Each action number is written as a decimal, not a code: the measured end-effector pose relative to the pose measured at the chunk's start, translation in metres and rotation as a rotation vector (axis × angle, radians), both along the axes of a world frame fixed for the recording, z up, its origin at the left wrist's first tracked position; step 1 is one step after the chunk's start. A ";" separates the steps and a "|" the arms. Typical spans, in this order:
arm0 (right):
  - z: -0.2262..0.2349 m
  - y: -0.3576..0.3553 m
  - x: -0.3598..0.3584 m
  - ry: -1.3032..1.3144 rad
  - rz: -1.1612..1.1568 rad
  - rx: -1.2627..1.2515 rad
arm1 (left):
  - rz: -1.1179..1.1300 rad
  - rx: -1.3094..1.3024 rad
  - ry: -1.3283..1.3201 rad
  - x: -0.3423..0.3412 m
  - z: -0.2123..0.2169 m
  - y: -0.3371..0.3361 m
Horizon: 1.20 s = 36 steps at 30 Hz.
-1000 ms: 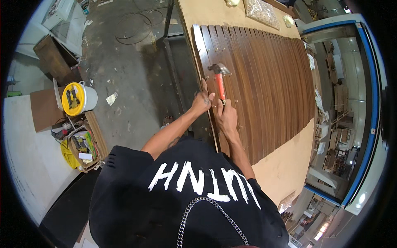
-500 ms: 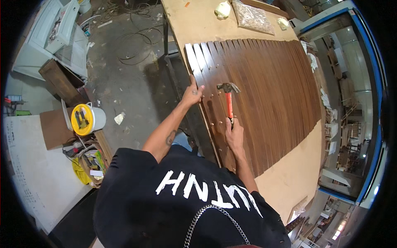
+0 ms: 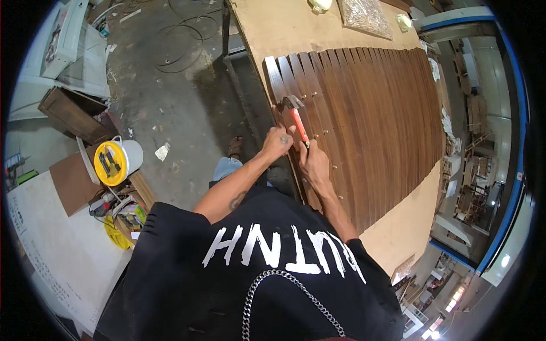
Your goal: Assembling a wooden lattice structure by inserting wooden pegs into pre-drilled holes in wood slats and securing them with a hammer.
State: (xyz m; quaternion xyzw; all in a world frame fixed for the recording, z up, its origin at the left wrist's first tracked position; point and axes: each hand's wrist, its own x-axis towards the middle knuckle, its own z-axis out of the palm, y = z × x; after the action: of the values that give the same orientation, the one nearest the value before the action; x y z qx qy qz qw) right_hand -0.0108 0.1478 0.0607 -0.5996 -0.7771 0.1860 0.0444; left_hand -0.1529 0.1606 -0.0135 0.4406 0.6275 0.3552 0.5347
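Observation:
A claw hammer (image 3: 299,124) with a red handle is gripped near its lower end by my right hand (image 3: 316,165), which is closed. The hammer's head lies over the outermost dark brown wooden slats at the table's left edge. Just left of the handle, my left hand (image 3: 277,142) grips the edge of the outer wooden slat (image 3: 275,79), thumb on top; its other fingers are partly hidden. Small light wooden dowels (image 3: 326,132) stick up in a row from the slats to the right of the hammer.
Many slats (image 3: 375,131) lie side by side on the light worktable (image 3: 273,25). A clear bag of dowels (image 3: 364,17) sits at its far end. On the left stands a white bucket with a yellow lid (image 3: 111,163); cable (image 3: 182,57) lies on the floor.
The hammer has swung left and away from me, its head now over the outer slats. My left hand is closer to my right hand along the slat edge. The view has shifted slightly.

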 end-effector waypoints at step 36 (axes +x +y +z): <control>0.017 0.036 0.012 0.180 -0.430 0.050 | -0.079 0.002 0.069 -0.001 0.009 0.008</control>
State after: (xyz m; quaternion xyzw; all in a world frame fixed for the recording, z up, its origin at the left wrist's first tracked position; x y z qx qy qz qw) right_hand 0.0013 0.1836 0.0778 -0.7310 -0.6289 0.2058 0.1668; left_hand -0.1543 0.1685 -0.0040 0.4773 0.6273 0.3190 0.5262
